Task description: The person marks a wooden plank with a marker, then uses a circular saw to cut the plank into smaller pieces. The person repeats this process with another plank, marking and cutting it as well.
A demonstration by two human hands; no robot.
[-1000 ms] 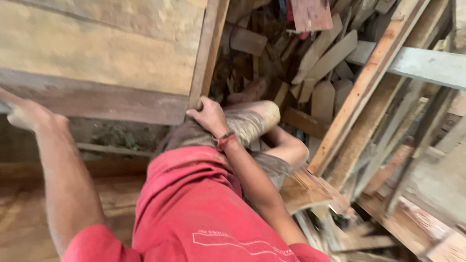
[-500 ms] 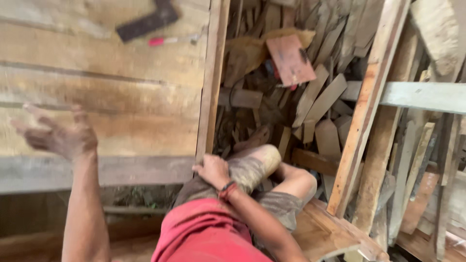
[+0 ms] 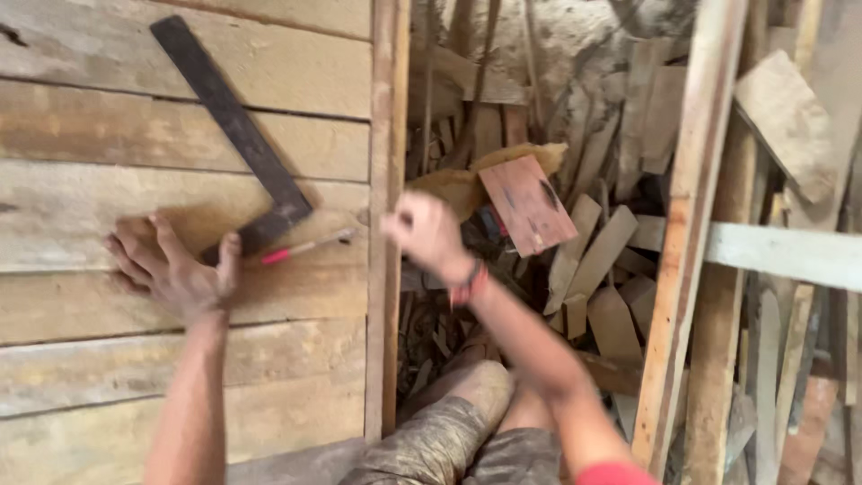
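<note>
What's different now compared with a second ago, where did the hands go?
Both hands rose. The left hand went from the panel's lower rail to lie flat on the planks, its thumb by the dark square. The right hand left the knee and now reaches toward the red-tipped pencil near the upright batten. Neither hand has hold of anything. The plank panel and the scrap wood pile stayed as they were.

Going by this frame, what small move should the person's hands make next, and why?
Probably the right hand closes the short gap to the red-tipped pencil, which lies on the plank panel just left of its fingers. The left hand rests flat on the planks with its thumb beside the dark try square, which neither hand has yet gripped.
</note>
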